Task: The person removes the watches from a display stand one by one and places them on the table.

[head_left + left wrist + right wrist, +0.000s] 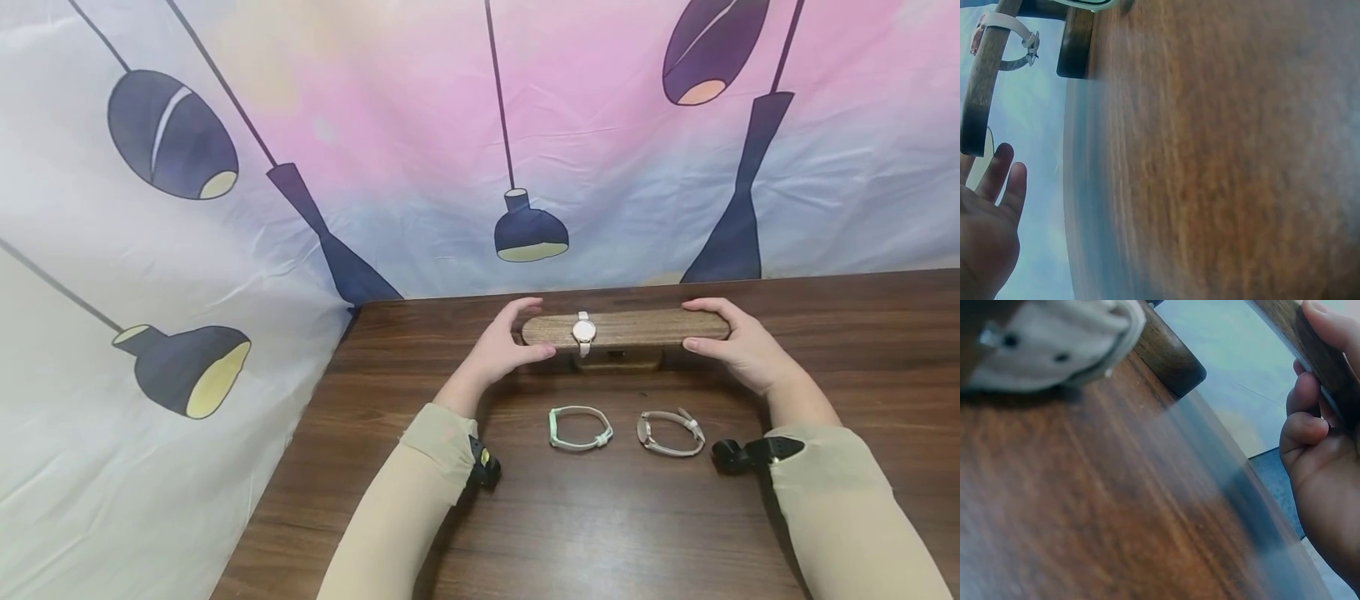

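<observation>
A wooden watch stand (637, 329), a T-shaped holder with a long rounded bar on a small base, stands near the table's back edge. Around the left part of its bar hangs a white-strapped watch (584, 332) with a round face. My left hand (504, 343) is spread about the bar's left end, its fingers extended; contact is unclear. At the right end my right hand (738, 343) grips the bar between thumb and fingers. Closer to me lie a pale green watch (581, 429) and a watch with a light strap (671, 433), both with closed loops.
The dark brown wooden table (600, 525) ends at a fabric backdrop (420, 150) printed with hanging lamps. Black wrist cameras are strapped to both forearms; the right one (731, 457) sits close beside the light-strapped watch.
</observation>
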Demonstrator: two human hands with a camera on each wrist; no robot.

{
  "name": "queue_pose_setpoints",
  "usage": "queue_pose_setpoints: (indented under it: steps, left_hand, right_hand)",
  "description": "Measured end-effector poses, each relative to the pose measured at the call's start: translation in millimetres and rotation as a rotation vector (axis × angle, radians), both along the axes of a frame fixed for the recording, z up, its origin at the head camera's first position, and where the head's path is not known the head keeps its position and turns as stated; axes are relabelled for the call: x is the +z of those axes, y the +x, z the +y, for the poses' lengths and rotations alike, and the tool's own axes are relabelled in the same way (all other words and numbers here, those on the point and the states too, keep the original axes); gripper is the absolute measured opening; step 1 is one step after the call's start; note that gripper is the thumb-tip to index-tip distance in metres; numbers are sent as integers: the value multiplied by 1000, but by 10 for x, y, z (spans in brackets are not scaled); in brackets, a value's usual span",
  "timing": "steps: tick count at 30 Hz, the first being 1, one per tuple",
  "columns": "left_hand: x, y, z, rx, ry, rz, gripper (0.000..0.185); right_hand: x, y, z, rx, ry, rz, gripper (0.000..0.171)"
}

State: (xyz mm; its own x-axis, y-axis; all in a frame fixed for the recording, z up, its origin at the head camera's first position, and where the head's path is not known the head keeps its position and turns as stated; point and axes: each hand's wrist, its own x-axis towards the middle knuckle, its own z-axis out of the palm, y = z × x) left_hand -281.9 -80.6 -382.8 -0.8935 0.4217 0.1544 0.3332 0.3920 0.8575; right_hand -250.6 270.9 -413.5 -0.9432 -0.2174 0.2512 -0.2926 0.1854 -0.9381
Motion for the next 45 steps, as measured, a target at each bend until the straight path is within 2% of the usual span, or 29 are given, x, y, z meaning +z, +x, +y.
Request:
queue_pose_setpoints:
  steps: [12,25,34,40,45]
  left_hand:
    - [34,-11,93,4,-112,108,77]
    - [99,-42,190,-21,-197,160,72]
    - [101,-71,238,-5,-272,225,70]
    - [140,-71,274,-16,-351,272,70]
    - [169,-72,304,-38,-375,300,69]
  right_hand:
    - [20,21,-14,-3,-1,-6,52]
    - [31,26,-26,23,-51,-17,50]
    - [44,24,-13,-5,-9,-14,51]
    - [51,25,-23,-26,21,-12,51]
    - [48,22,-22,-38,24,1,52]
